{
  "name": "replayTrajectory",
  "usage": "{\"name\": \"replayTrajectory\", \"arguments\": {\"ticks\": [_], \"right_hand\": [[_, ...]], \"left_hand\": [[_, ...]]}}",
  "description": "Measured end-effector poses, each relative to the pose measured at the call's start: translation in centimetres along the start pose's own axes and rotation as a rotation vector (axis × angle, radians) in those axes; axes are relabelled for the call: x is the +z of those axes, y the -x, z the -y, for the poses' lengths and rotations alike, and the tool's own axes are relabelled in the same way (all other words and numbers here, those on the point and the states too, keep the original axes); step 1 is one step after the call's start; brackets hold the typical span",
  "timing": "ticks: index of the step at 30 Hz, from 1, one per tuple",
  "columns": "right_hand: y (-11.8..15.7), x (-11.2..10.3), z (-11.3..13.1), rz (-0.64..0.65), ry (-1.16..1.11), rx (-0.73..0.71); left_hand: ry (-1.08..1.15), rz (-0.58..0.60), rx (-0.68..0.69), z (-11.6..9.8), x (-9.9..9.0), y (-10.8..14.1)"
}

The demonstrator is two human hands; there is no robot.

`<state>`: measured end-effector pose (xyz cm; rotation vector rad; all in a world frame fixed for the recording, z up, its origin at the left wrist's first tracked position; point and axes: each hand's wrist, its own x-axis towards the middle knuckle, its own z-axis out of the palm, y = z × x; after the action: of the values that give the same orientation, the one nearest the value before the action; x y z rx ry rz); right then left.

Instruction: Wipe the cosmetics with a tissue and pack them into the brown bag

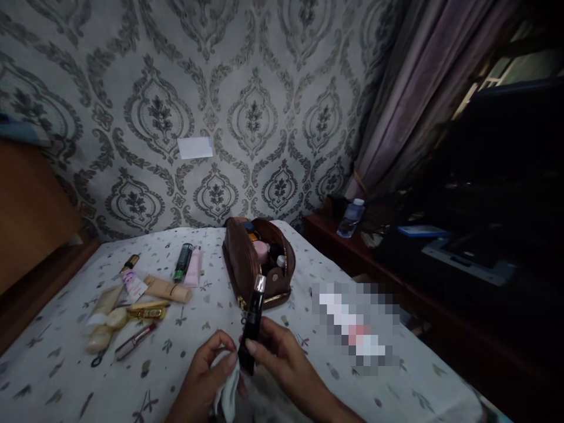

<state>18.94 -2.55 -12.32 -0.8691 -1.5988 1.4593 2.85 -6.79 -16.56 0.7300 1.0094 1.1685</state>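
Note:
Upright between the thumb and fingers of my right hand point(286, 361) is a slim black tube point(252, 320) with a silvery top. My left hand point(207, 373) pinches a pale cloth point(228, 390) close beside the tube's lower end. Just beyond my hands a brown makeup bag point(241, 264) stands unzipped. Inside it I see a pink round item point(261, 251), a white cap and other small things partly hidden by the bag's walls.
Left on the patterned sheet point(176, 388) lie a dark green bottle point(183, 261), a pink tube point(192, 267), a beige tube point(167, 289), a gold tube point(147, 313) and several other cosmetics. A blurred-out patch covers something at right. A water bottle point(351, 218) stands on the dark ledge.

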Motion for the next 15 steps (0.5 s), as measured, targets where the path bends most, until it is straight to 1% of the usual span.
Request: {"name": "replayTrajectory", "arguments": {"ticks": [2, 3, 5, 8, 10, 12, 14, 15], "right_hand": [[-0.3, -0.9, 0.7, -0.022, -0.028, 0.002], [-0.6, -1.7, 1.3, -0.040, -0.005, -0.003], [-1.8, -3.7, 2.9, -0.067, 0.113, -0.027], [-4.9, -7.6, 6.0, -0.116, 0.357, -0.132], [-7.7, -9.8, 8.0, -0.115, 0.493, -0.130], [-10.7, -11.1, 9.7, -0.124, 0.710, -0.039], [-13.5, -11.4, 10.9, -0.061, 0.984, 0.145], [-14.7, -11.3, 11.2, -0.046, 1.105, 0.214]], "left_hand": [[-0.009, 0.003, -0.004, 0.2, -0.1, 0.0], [-0.020, 0.010, -0.016, 0.3, -0.1, 0.0], [-0.036, 0.017, -0.040, 0.4, -0.3, -0.2], [-0.043, 0.001, -0.054, 0.8, -0.6, -0.5], [-0.043, -0.007, -0.050, 1.0, -0.8, -0.7], [-0.052, 0.006, -0.067, 1.3, -0.9, -0.9], [-0.056, 0.015, -0.087, 1.5, -1.1, -1.0], [-0.058, 0.021, -0.090, 1.5, -1.1, -1.0]]}}
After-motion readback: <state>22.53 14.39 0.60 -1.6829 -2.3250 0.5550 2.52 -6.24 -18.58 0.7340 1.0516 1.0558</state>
